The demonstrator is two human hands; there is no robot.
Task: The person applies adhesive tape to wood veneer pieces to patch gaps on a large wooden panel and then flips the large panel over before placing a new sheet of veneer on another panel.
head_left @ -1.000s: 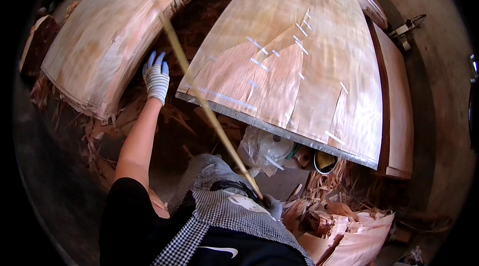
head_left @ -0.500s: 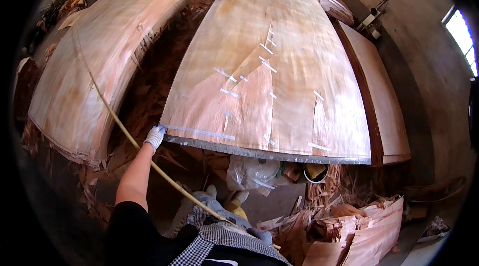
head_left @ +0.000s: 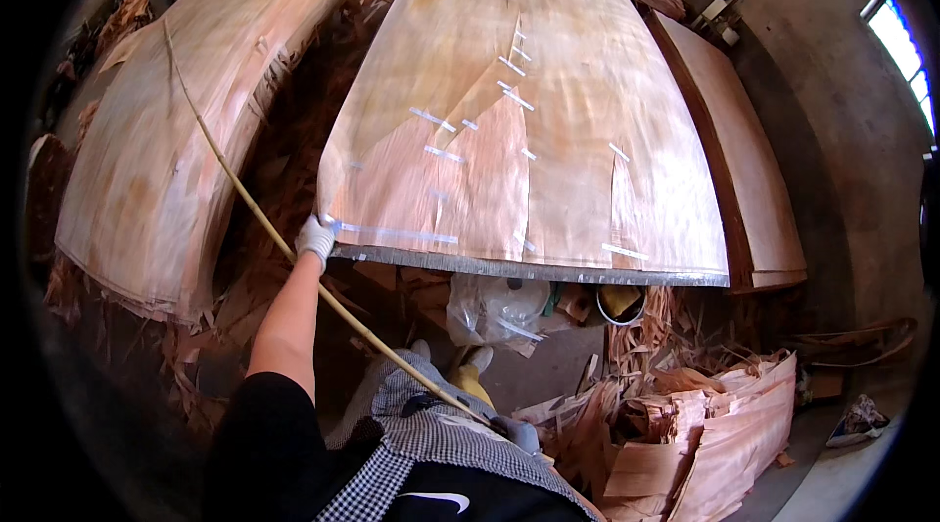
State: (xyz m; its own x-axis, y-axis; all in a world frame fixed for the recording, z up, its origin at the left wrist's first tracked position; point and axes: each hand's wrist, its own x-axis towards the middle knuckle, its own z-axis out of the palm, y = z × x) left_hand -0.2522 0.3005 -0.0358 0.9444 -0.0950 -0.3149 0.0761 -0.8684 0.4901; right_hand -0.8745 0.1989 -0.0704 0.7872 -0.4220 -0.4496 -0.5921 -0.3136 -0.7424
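Observation:
My left hand [head_left: 315, 238], in a white glove, is closed on the near left corner of a wood veneer sheet [head_left: 587, 130]. That corner bends up slightly at its left edge. The sheet tops a broad stack and carries several white tape strips across its splits and darker patches. Low in the view, my right hand [head_left: 517, 434] appears in a blue-grey glove, closed around a long thin bamboo stick [head_left: 262, 218]; its fingers are mostly hidden. The stick slants up to the left, passing by my left wrist and over the neighbouring stack.
Another veneer stack [head_left: 157, 160] stands at the left, and a narrower one [head_left: 734, 140] at the right. Torn veneer scraps [head_left: 700, 434] pile up at the lower right. A plastic-wrapped roll [head_left: 504, 307] and a bucket [head_left: 620, 305] sit under the front edge.
My left hand has shifted slightly right and up in the view, and the sheet's left corner now curls up. The view has tilted down, and the stick has shifted with me.

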